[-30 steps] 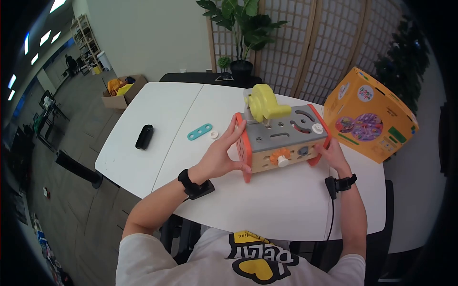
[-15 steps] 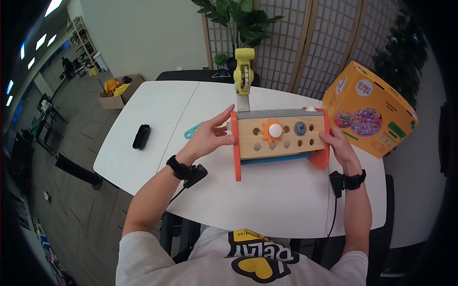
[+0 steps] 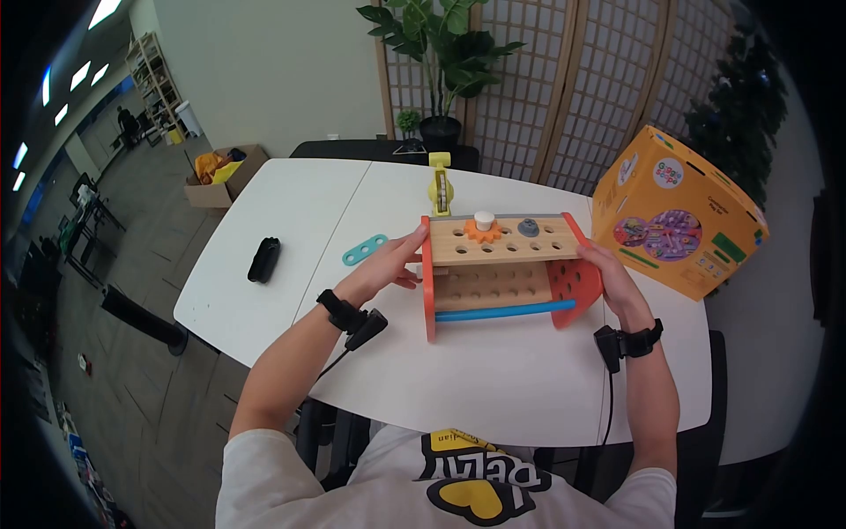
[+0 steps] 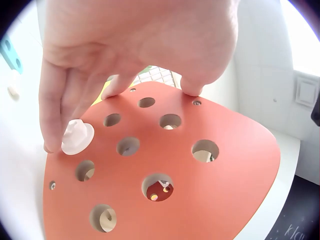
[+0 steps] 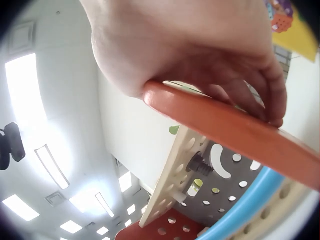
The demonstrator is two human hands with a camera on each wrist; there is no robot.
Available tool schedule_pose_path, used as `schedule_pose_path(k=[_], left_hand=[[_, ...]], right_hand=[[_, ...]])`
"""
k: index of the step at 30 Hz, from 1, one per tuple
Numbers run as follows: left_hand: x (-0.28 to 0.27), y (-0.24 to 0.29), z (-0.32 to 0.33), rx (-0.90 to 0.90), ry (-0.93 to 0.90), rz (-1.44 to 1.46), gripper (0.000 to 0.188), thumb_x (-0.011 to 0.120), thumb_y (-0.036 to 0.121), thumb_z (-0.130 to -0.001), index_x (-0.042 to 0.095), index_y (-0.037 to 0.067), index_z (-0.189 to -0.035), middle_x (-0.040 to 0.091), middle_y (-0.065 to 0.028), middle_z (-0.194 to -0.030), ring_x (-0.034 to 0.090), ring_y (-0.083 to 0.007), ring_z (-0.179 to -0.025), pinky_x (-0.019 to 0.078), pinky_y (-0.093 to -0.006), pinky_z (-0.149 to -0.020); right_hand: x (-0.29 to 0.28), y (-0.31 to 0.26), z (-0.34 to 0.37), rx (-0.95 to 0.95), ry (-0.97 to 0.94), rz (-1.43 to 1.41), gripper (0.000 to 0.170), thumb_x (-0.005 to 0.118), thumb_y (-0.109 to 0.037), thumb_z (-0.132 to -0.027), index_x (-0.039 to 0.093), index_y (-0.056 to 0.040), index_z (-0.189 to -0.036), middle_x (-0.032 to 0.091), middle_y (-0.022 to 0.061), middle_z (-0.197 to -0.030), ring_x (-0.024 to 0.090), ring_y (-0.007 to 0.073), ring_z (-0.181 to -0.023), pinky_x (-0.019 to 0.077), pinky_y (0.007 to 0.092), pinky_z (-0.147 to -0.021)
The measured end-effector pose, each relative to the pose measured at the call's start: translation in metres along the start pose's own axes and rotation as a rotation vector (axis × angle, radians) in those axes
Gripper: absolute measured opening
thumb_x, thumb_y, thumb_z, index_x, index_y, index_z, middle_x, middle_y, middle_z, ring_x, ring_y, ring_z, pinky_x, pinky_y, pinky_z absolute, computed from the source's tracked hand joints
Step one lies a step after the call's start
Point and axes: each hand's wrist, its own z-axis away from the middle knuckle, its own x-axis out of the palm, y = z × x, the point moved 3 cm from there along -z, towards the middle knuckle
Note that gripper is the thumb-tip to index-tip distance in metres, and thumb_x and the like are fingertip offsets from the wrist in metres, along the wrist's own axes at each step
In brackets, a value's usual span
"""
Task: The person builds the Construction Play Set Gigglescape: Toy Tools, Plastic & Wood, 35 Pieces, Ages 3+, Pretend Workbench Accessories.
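Note:
A wooden toy workbench (image 3: 495, 257) lies tipped back between both hands, its hollow inside and blue rod (image 3: 507, 312) towards the person. On its holed board are an orange gear (image 3: 482, 234) with a white bolt and a grey screw (image 3: 528, 229); a yellow piece (image 3: 441, 192) shows beyond its far edge. The left hand (image 3: 386, 266) grips the left red panel, thumb and fingertips on it in the left wrist view, a white knob (image 4: 78, 137) beside the fingers. The right hand (image 3: 617, 277) holds the right red panel (image 5: 215, 117) by its edge, fingers partly hidden.
Left of the bench lie a teal strip (image 3: 365, 249) with holes and, farther off, a black case (image 3: 264, 260). An orange product box (image 3: 670, 216) stands at the table's right back. A potted plant (image 3: 441, 132) is behind the white table (image 3: 493, 379).
The bench has rotated backwards in both hands: its grey top has turned away, the holed board now faces up, and the hollow inside shows. The yellow piece has swung down behind it.

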Motion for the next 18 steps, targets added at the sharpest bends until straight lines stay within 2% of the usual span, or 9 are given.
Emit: schedule_pose_path(k=[4, 6, 9, 12, 15, 16, 18], left_hand=[[-0.005, 0.003, 0.002, -0.095, -0.104, -0.056, 0.104, 0.026, 0.086, -0.091, 0.039, 0.005, -0.155, 0.056, -0.0296, -0.140, 0.070, -0.0315, -0.106, 0.0593, -0.0331, -0.084], [-0.007, -0.004, -0.002, -0.104, -0.137, -0.080, 0.106, 0.025, 0.087, -0.090, 0.038, 0.004, -0.155, 0.056, -0.0309, -0.139, 0.071, -0.0323, -0.105, 0.0599, -0.0333, -0.083], [-0.009, -0.009, -0.001, -0.139, -0.103, -0.098, 0.105, 0.022, 0.086, -0.091, 0.044, 0.002, -0.151, 0.058, -0.0295, -0.136, 0.071, -0.0320, -0.104, 0.0592, -0.0356, -0.084], [-0.036, -0.025, -0.020, -0.045, -0.004, -0.327, 0.084, 0.036, 0.073, -0.099, 0.059, 0.003, -0.140, 0.064, -0.0236, -0.132, 0.071, -0.0312, -0.102, 0.0575, -0.0383, -0.086], [-0.055, -0.008, -0.019, 0.180, 0.191, -1.033, 0.052, 0.057, 0.050, -0.101, 0.071, 0.004, -0.122, 0.068, -0.0165, -0.126, 0.069, -0.0301, -0.103, 0.0550, -0.0397, -0.088], [-0.056, -0.015, -0.018, 0.262, 0.243, -1.063, 0.033, 0.068, 0.032, -0.094, 0.074, 0.005, -0.111, 0.070, -0.0132, -0.118, 0.066, -0.0300, -0.105, 0.0543, -0.0399, -0.090], [-0.055, -0.030, -0.024, 0.254, 0.194, -1.117, 0.029, 0.069, 0.027, -0.093, 0.075, 0.005, -0.110, 0.070, -0.0132, -0.114, 0.065, -0.0300, -0.108, 0.0540, -0.0401, -0.092]], right_hand=[[-0.001, 0.000, -0.002, 0.043, -0.026, 0.056, 0.053, 0.048, -0.034, -0.104, 0.051, 0.0037, -0.141, 0.060, 0.0141, -0.138, 0.054, 0.0214, -0.130, 0.0367, 0.0331, -0.112], [-0.001, -0.001, -0.002, 0.053, -0.016, 0.068, 0.054, 0.049, -0.035, -0.104, 0.051, 0.0046, -0.141, 0.059, 0.0151, -0.139, 0.056, 0.0209, -0.128, 0.0402, 0.0334, -0.110], [-0.004, -0.001, -0.002, 0.046, 0.015, 0.133, 0.052, 0.049, -0.035, -0.105, 0.053, 0.0030, -0.140, 0.059, 0.0145, -0.139, 0.056, 0.0209, -0.129, 0.0412, 0.0336, -0.109], [-0.002, -0.012, 0.006, -0.075, 0.157, 0.343, 0.047, 0.049, -0.034, -0.104, 0.060, 0.0020, -0.131, 0.063, 0.0158, -0.134, 0.058, 0.0259, -0.127, 0.0414, 0.0354, -0.109], [0.005, -0.030, 0.022, -0.280, 0.340, 0.667, 0.039, 0.054, -0.030, -0.101, 0.065, 0.0028, -0.121, 0.066, 0.0184, -0.127, 0.061, 0.0317, -0.122, 0.0445, 0.0379, -0.106], [0.010, -0.036, 0.026, -0.358, 0.400, 0.784, 0.037, 0.057, -0.027, -0.100, 0.065, 0.0032, -0.118, 0.067, 0.0192, -0.126, 0.062, 0.0334, -0.121, 0.0459, 0.0387, -0.105], [0.027, -0.048, 0.036, -0.563, 0.391, 0.858, 0.032, 0.063, -0.021, -0.095, 0.066, 0.0027, -0.115, 0.067, 0.0203, -0.124, 0.063, 0.0355, -0.118, 0.0477, 0.0404, -0.103]])
